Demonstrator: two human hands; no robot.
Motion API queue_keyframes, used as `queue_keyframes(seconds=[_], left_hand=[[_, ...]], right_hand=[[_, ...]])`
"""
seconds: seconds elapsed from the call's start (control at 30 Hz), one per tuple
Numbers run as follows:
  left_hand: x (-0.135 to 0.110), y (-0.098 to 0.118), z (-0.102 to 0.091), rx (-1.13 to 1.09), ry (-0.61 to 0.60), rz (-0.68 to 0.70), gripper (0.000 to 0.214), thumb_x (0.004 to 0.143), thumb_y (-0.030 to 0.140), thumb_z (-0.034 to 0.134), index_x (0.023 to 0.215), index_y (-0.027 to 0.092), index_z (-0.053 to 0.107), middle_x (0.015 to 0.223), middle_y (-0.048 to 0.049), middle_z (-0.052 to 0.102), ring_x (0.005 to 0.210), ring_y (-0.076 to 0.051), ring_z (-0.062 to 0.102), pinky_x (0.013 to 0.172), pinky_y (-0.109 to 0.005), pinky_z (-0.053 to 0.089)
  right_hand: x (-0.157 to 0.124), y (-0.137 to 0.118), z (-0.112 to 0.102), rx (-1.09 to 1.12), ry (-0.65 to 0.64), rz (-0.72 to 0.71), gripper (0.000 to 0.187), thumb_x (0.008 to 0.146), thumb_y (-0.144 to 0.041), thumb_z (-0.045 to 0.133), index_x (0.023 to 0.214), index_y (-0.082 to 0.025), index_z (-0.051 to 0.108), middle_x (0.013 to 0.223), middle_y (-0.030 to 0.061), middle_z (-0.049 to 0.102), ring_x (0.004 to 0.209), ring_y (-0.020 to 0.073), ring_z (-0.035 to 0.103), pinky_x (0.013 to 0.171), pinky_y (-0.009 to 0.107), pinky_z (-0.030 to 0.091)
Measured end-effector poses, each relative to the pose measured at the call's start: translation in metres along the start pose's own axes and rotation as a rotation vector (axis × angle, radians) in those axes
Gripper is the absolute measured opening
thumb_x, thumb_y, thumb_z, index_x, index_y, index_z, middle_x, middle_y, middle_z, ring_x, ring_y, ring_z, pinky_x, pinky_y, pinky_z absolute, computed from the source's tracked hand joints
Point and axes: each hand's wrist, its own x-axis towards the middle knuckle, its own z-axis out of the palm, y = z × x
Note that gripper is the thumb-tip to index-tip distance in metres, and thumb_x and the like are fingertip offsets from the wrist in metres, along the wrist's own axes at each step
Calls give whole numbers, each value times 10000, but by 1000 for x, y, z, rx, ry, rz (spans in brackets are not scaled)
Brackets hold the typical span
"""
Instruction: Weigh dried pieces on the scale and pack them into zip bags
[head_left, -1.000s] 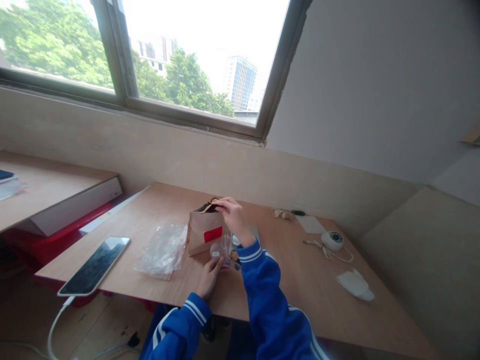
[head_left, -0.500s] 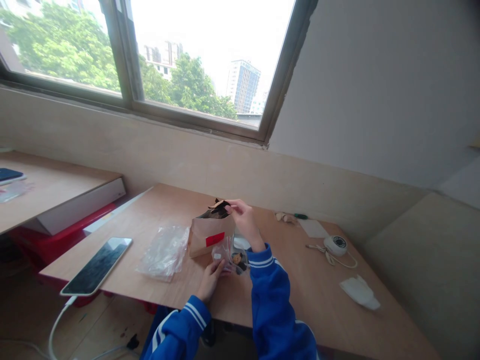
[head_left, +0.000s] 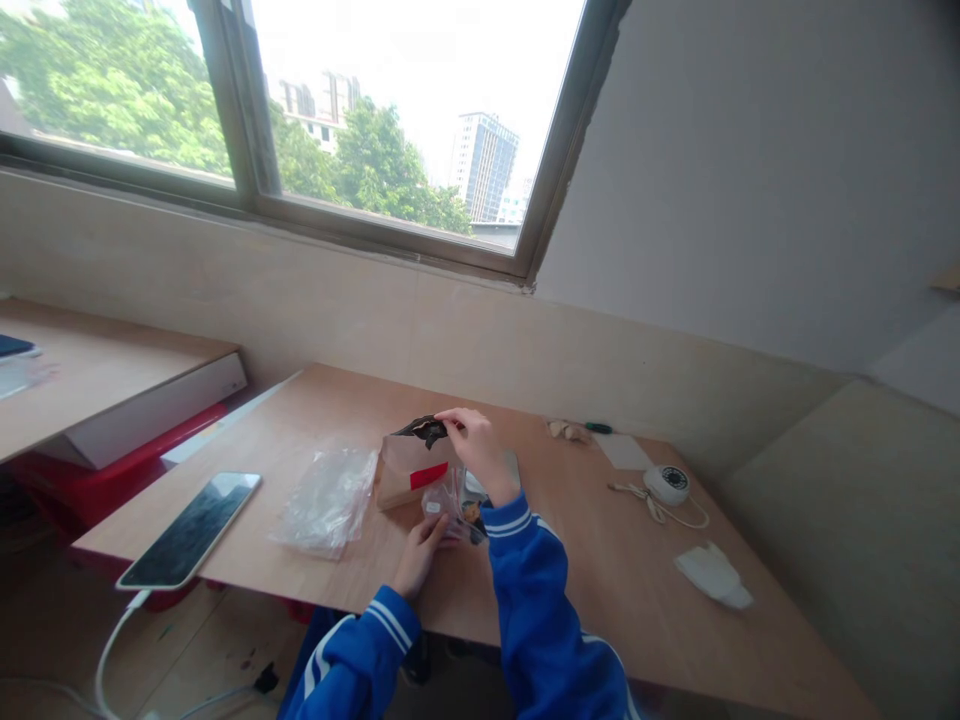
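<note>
My right hand (head_left: 480, 452) pinches a small black piece (head_left: 430, 431) at the mouth of a brown paper bag (head_left: 401, 480). The piece's exact kind is unclear. A red label marks the bag's front, and its inside looks dark. My left hand (head_left: 421, 552) is closed on the edge of a small clear zip bag (head_left: 436, 500) with a white sticker, in front of the paper bag. Just right of that, partly behind my right sleeve, lies another clear packet (head_left: 472, 512) with something dark and orange-brown in it.
A stack of clear plastic bags (head_left: 324, 505) lies to the left, beside a phone (head_left: 191, 528) on a white cable. Toward the right are a white dome camera (head_left: 666, 485) with its cable, a crumpled white wrapper (head_left: 712, 575), a white card (head_left: 624, 451) and a green-handled tool (head_left: 598, 428).
My right hand has moved slightly down and left, bringing the black piece lower at the bag's opening. My left hand keeps its hold on the zip bag. The view has shifted slightly.
</note>
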Motion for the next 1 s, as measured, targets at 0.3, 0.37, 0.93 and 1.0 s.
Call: queue_keyframes(seconds=[0.3, 0.37, 0.93, 1.0], left_hand=[[1, -1, 0, 22, 19, 0, 424, 713, 542, 642, 854, 146, 696, 836, -97, 719, 784, -243, 672, 760, -363, 551], [-1, 0, 1, 9, 26, -1, 416, 713, 536, 647, 841, 143, 693, 852, -101, 720, 777, -240, 674, 764, -366, 551], [-3, 0, -2, 54, 128, 35, 451, 714, 603, 602, 743, 153, 615, 572, -2, 590, 508, -123, 521, 506, -240, 425], [-4, 0, -1, 54, 156, 45, 492, 687, 639, 603, 752, 152, 599, 554, 20, 556, 483, -108, 486, 477, -232, 394]], right_hand=[[-11, -2, -1, -77, -14, -47, 391, 831, -12, 386, 774, -236, 702, 1029, 57, 557, 989, 199, 506, 905, 359, 411], [-18, -6, -8, -31, 76, -42, 399, 833, -22, 375, 864, -245, 704, 1063, 60, 554, 1021, 203, 496, 932, 364, 403], [-148, 56, 6, 328, -267, 421, 587, 649, -7, 547, 1173, -265, 609, 1266, 74, 522, 1157, 220, 523, 866, 347, 506], [-153, 56, 14, 392, -309, 444, 631, 631, -17, 583, 1211, -266, 577, 1298, 85, 484, 1096, 207, 560, 825, 323, 521]])
